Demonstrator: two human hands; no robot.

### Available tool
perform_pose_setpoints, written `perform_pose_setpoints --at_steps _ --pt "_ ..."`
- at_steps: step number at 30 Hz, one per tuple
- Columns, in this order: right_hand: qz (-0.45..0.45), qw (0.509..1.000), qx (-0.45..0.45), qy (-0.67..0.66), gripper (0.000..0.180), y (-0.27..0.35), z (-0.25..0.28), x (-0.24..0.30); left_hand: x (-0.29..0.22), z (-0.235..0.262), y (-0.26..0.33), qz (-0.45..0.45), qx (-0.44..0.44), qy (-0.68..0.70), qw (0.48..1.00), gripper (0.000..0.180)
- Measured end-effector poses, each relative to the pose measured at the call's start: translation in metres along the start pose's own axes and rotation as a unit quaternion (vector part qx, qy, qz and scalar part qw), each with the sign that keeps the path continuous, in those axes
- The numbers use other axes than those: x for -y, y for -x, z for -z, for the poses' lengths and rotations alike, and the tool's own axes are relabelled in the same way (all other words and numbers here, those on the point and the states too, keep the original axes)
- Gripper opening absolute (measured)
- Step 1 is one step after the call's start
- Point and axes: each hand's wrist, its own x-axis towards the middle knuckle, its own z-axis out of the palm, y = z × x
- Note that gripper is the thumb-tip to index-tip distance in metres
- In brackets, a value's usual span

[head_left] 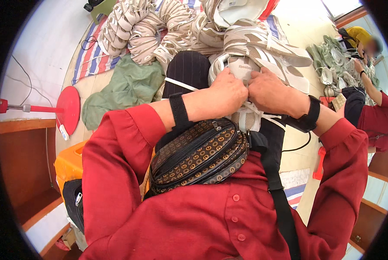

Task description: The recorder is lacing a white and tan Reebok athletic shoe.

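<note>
A beige and white shoe upper (248, 118) lies across my lap, its pale tongue (244, 67) facing up between my hands. My left hand (229, 93) is closed, with the fingers curled on the upper's left side by the tongue. Opposite it, my right hand (269, 92) is closed too, its fingertips pinching at the right edge. The two fists nearly touch and hide what lies under them. White lace ends hang below my right hand. Just beyond, a bundle of similar uppers (256, 41) rests against the work. Another white lace (181, 84) lies over my left thigh.
Several bundled uppers (124, 26) lie on a striped sheet (90, 60). A green cloth (120, 89) and a red round stand base (68, 110) are at left. My patterned waist bag (194, 160) sits in my lap. At right, people work beside greenish uppers (332, 58).
</note>
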Motion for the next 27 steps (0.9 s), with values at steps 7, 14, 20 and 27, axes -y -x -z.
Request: perform_pose_setpoints --at_steps 7,14,20,27 --pt "-0.103 0.991 0.011 -0.088 0.015 -0.004 -0.01 0.007 -0.003 0.003 0.002 0.03 0.044 0.003 0.999 0.014" --pt "-0.169 0.885 -0.11 -0.42 0.023 -0.006 0.001 -0.006 0.002 -0.012 0.012 0.05 -0.048 0.054 0.996 0.014" --pt "-0.151 0.816 -0.116 -0.546 0.024 -0.007 -0.009 -0.019 -0.002 0.007 0.009 0.066 -0.062 0.264 0.96 0.011" --pt "0.077 0.923 -0.172 -0.334 0.019 -0.063 0.014 0.01 -0.036 0.022 0.026 -0.064 0.009 0.292 0.954 0.013"
